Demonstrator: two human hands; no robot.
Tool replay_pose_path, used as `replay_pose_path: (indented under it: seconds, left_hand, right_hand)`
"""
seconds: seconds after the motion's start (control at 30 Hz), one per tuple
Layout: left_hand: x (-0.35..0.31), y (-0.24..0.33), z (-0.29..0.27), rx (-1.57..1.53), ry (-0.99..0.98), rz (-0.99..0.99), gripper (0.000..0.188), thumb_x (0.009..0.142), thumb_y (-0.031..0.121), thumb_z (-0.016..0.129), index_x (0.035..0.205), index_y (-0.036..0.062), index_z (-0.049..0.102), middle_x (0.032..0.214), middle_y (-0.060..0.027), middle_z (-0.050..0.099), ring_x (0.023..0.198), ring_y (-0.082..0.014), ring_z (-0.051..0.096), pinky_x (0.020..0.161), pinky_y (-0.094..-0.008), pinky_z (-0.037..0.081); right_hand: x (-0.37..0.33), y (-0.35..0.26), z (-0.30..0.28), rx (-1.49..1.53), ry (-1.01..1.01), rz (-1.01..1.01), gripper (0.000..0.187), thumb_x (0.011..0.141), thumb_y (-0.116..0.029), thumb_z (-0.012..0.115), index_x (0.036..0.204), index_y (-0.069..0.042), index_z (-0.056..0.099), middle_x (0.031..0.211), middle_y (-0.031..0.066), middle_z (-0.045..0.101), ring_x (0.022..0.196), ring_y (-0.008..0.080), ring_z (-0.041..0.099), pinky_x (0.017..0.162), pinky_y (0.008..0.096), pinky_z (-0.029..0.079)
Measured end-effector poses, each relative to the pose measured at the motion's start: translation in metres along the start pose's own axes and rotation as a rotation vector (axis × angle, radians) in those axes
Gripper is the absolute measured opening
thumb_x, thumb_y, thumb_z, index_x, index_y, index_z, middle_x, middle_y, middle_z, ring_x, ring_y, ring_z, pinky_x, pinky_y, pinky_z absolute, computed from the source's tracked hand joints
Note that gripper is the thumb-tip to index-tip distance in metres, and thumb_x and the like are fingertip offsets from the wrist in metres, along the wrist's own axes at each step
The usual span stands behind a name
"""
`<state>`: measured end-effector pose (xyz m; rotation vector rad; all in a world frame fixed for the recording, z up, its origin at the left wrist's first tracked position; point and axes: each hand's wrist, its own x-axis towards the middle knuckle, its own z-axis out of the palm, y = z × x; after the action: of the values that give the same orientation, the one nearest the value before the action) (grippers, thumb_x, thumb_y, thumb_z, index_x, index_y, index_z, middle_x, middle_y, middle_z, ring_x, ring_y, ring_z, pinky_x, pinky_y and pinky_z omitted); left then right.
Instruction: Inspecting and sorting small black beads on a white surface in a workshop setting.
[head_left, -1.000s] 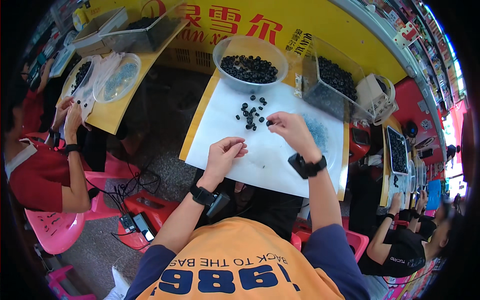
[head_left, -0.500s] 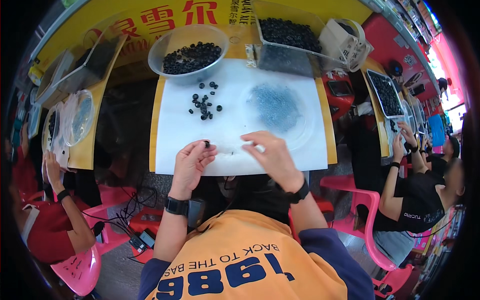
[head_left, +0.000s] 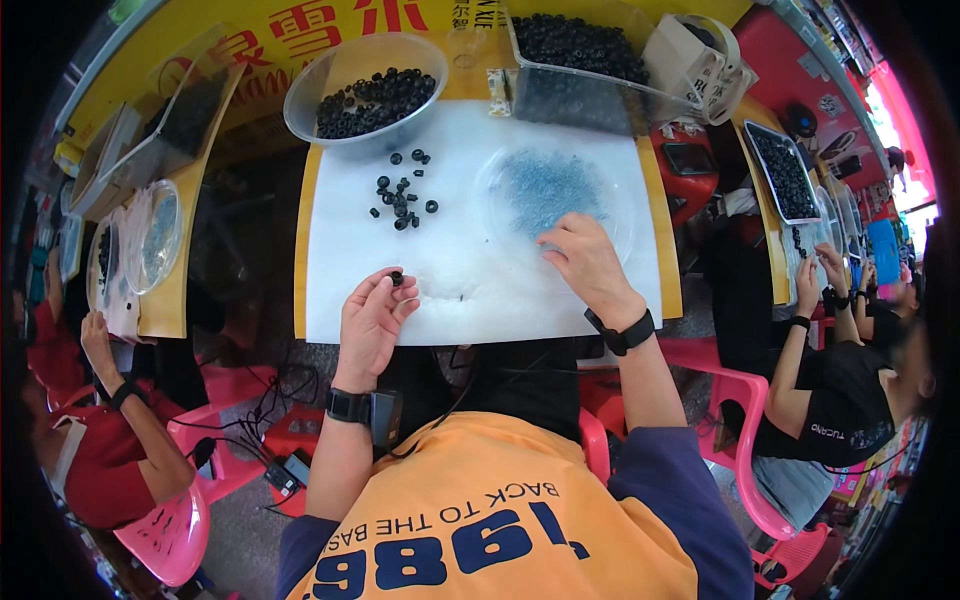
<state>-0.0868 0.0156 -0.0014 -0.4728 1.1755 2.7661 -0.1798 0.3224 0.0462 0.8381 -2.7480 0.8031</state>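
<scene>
Between the thumb and fingertips of my left hand (head_left: 372,318) is a small black ring-shaped part (head_left: 397,279), above the white sheet's near left area. My right hand (head_left: 592,262) reaches to the near edge of a pile of tiny pale-blue pieces (head_left: 548,190) on a round clear plate (head_left: 622,248). Its thumb and fingers are drawn together; whatever they may hold is hidden or too small to make out. Several loose black parts (head_left: 401,200) lie beyond my left hand on the white sheet (head_left: 335,225).
A clear bowl (head_left: 297,108) of black parts stands at the far left, and a clear bin (head_left: 580,98) full of them at the far right. Behind it to the right is a beige bag (head_left: 685,65). People work at tables on both sides, near pink chairs (head_left: 745,430).
My right hand has moved away from my left hand, right and forward to the blue pile. My left hand still holds the black part. The view has shifted slightly.
</scene>
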Motion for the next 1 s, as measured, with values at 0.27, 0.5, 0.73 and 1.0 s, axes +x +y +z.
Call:
replay_pose_path:
  seconds: [0.27, 0.5, 0.73, 1.0]
  left_hand:
    - [-0.002, 0.001, -0.002, -0.009, -0.008, -0.007, 0.024, 0.104, 0.013, 0.05, 0.12, -0.0027, 0.058, 0.106, -0.0144, 0.067, 0.093, -0.0178, 0.066, 0.085, -0.031, 0.058]
    - [-0.001, 0.001, 0.0, -0.001, -0.004, -0.013, 0.024, 0.104, 0.013, 0.05, 0.12, -0.0029, 0.058, 0.106, -0.0148, 0.067, 0.093, -0.0179, 0.066, 0.085, -0.0316, 0.058]
    - [-0.002, 0.0, -0.003, -0.008, -0.026, 0.003, 0.025, 0.104, 0.013, 0.05, 0.121, -0.0026, 0.058, 0.107, -0.0148, 0.067, 0.093, -0.0178, 0.066, 0.085, -0.0315, 0.058]
    - [-0.002, 0.002, 0.0, -0.006, -0.02, 0.004, 0.026, 0.104, 0.013, 0.05, 0.124, -0.0026, 0.056, 0.107, -0.0151, 0.067, 0.094, -0.0183, 0.067, 0.085, -0.0316, 0.058]
  right_hand:
    - [0.0, -0.005, -0.009, 0.239, 0.03, 0.267, 0.012, 0.088, -0.01, 0.068, 0.094, 0.0, 0.07, 0.087, 0.0124, 0.066, 0.081, 0.0299, 0.062, 0.072, 0.036, 0.048]
    - [-0.005, -0.01, -0.021, 0.364, 0.112, 0.395, 0.017, 0.092, -0.01, 0.065, 0.103, 0.001, 0.071, 0.09, 0.0155, 0.071, 0.08, 0.0268, 0.068, 0.073, 0.031, 0.051]
    - [-0.007, -0.004, -0.021, 0.2, 0.073, 0.224, 0.013, 0.086, -0.005, 0.069, 0.097, -0.001, 0.072, 0.088, 0.0132, 0.069, 0.083, 0.0287, 0.065, 0.076, 0.0347, 0.05]
    - [0.002, -0.006, 0.002, 0.114, -0.009, -0.057, 0.01, 0.079, -0.004, 0.071, 0.089, -0.006, 0.072, 0.086, 0.008, 0.063, 0.087, 0.0284, 0.059, 0.079, 0.0383, 0.046]
